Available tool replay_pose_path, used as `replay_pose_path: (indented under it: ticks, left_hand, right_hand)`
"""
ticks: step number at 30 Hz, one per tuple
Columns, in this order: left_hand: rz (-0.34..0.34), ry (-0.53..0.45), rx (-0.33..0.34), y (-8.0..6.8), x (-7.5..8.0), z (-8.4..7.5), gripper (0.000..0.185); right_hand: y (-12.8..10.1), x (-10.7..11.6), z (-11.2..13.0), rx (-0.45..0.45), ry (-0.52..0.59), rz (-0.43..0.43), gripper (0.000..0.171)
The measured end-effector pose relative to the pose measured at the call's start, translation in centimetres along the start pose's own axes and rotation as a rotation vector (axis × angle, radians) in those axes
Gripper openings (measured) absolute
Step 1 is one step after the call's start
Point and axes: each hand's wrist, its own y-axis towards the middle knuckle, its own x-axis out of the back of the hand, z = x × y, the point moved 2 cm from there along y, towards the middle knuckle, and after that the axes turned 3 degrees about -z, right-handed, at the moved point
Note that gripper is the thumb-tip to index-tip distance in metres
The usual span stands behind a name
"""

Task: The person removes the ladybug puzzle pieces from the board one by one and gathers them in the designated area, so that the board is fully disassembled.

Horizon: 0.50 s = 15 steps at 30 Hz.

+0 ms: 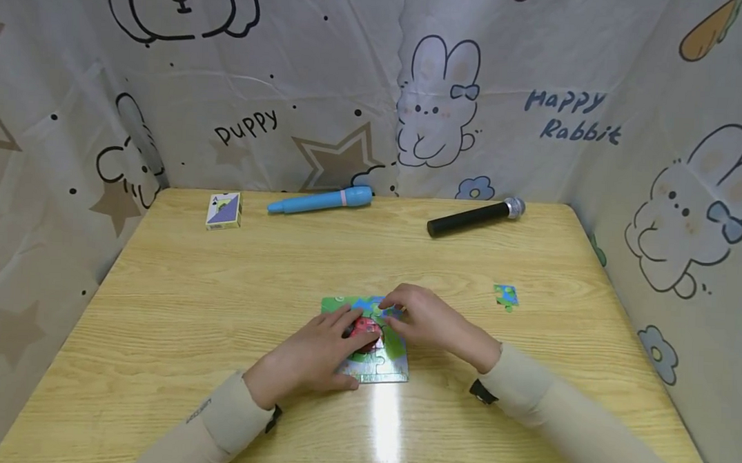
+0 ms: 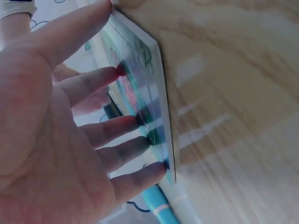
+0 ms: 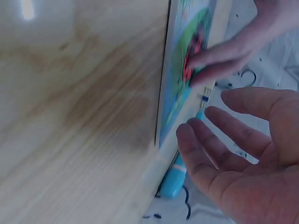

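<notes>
A small jigsaw puzzle board (image 1: pixel 387 360) with a green, blue and red picture lies flat at the middle of the wooden table (image 1: pixel 219 301). My left hand (image 1: pixel 316 353) rests on its left part. In the left wrist view its straight fingers (image 2: pixel 98 79) press their tips on the puzzle (image 2: pixel 140 56). My right hand (image 1: pixel 429 320) hovers over the puzzle's upper right corner. In the right wrist view its fingers (image 3: pixel 210 140) are loosely spread and hold nothing, close to the puzzle's edge (image 3: pixel 180 79). One loose puzzle piece (image 1: pixel 506 295) lies to the right.
At the table's far edge lie a light blue marker (image 1: pixel 319 201), a black microphone (image 1: pixel 474 218) and a small card box (image 1: pixel 224 210). Cartoon-print cloth walls (image 1: pixel 538 114) enclose the table on three sides.
</notes>
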Motion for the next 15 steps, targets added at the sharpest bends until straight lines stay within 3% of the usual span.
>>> replay_pose_path:
  ticks: [8, 15]
  left_hand:
    - [-0.024, -0.009, -0.021, -0.7, -0.4, 0.4, 0.08]
    - [-0.028, -0.007, -0.021, -1.7, -0.3, 0.8, 0.077]
  right_hand:
    - [1.3, -2.1, 1.4, 0.038, -0.014, 0.041, 0.026]
    - [1.9, -2.9, 1.5, -0.003, -0.043, 0.04, 0.032]
